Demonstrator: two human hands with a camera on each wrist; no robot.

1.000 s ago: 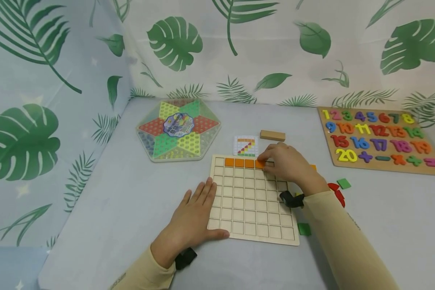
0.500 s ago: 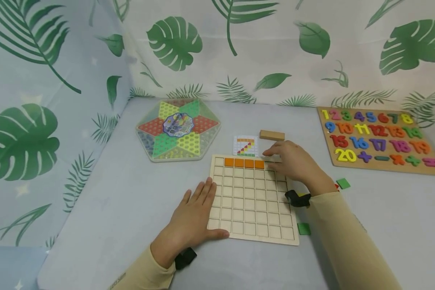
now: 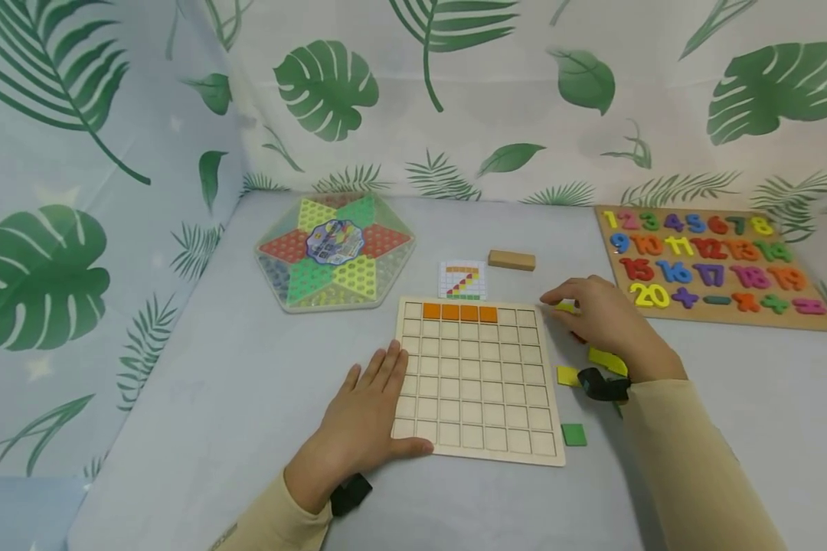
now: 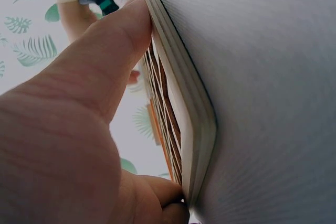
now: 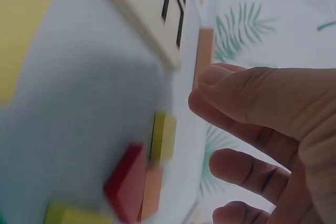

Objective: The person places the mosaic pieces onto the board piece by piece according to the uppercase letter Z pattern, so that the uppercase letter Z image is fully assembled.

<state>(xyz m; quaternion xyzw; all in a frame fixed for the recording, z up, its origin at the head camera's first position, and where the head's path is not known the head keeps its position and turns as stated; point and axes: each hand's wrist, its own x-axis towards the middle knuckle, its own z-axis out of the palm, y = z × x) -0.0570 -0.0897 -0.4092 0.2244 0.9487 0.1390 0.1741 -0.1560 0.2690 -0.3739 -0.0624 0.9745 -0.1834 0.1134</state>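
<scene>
My left hand (image 3: 358,421) lies spread at the left edge of the pale wooden grid board (image 3: 472,383), fingers on its side and thumb along its front corner. In the left wrist view the thumb (image 4: 105,56) lies along the board's edge. Several orange square tiles (image 3: 469,313) sit in a line in the board's top row. Just off the board's right edge, my right hand (image 3: 606,325) hovers with loosely bent fingers, nothing seen between them. Under and beside it lie a yellow tile (image 5: 164,136), a red tile (image 5: 127,182) and an orange tile (image 5: 151,195).
Behind the board lie a printed pattern card (image 3: 462,280) and a small wooden block (image 3: 511,260). A hexagonal Chinese checkers set (image 3: 334,249) is at back left, a number puzzle board (image 3: 713,264) at back right. More yellow tiles (image 3: 608,361) and a green tile (image 3: 574,435) lie right of the grid.
My right hand has let go of the rightmost orange tile in the top row and moved right, off the board to the loose tiles. The left hand has stayed in place.
</scene>
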